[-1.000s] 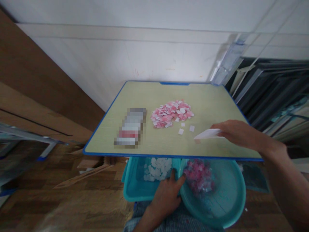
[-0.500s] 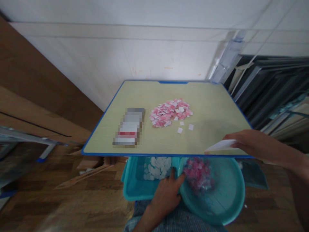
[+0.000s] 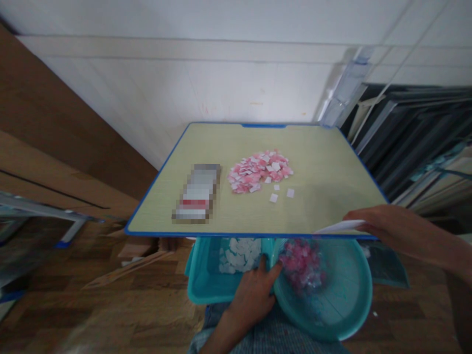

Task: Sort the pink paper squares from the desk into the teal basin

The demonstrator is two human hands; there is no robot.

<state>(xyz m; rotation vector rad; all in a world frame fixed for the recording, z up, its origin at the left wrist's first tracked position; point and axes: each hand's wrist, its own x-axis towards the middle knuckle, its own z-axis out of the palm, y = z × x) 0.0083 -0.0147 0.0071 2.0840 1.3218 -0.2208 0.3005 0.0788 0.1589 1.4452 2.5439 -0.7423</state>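
My right hand [image 3: 372, 221] is closed on a thin white sheet [image 3: 339, 226], seen almost edge-on at the board's front right edge. Whether it is paper or card I cannot tell. Lower down, my left hand [image 3: 254, 292] rests where a rectangular teal basin [image 3: 210, 295] and a round teal basin [image 3: 363, 300] meet, its fingers stretched and apart over the rims. White pieces [image 3: 241, 253] lie in the rectangular basin. Pink pieces with clear plastic [image 3: 304, 265] fill part of the round one. A pile of small pink and white squares [image 3: 260, 169] sits on the board.
The pale yellow board [image 3: 313, 152] has a blue rim and stands against a white wall. A pixelated flat object [image 3: 197, 191] lies at its left, and a few loose squares [image 3: 273, 197] near its middle. Dark panels [image 3: 413, 118] lean at the right; cardboard [image 3: 73, 123] stands left.
My right hand has dipped slightly, and the white sheet is now flatter and nearer the board's front edge. My left hand has stayed on the rims.
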